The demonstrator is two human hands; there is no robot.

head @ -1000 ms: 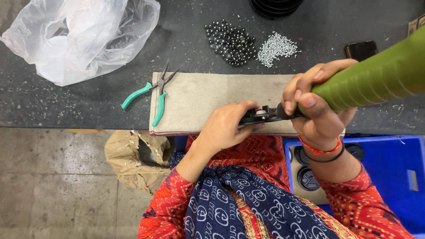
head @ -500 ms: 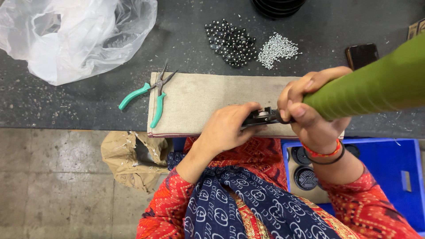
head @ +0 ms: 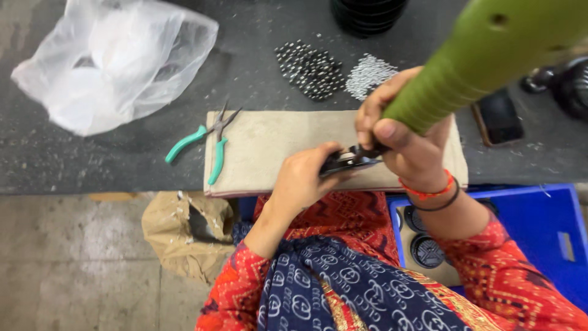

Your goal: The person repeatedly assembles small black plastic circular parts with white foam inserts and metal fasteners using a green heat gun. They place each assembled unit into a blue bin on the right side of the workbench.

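Both hands have drifted left: the left hand [head: 306, 178] grips a small black part [head: 343, 160], the right hand [head: 404, 132] clasps the green handle [head: 465, 61] over the beige pad [head: 263, 147].

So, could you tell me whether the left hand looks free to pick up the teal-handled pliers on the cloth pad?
Probably not at once: the left hand is gripping a small dark part together with the right hand. The way to the pliers looks unobstructed, just across the bare cloth pad.
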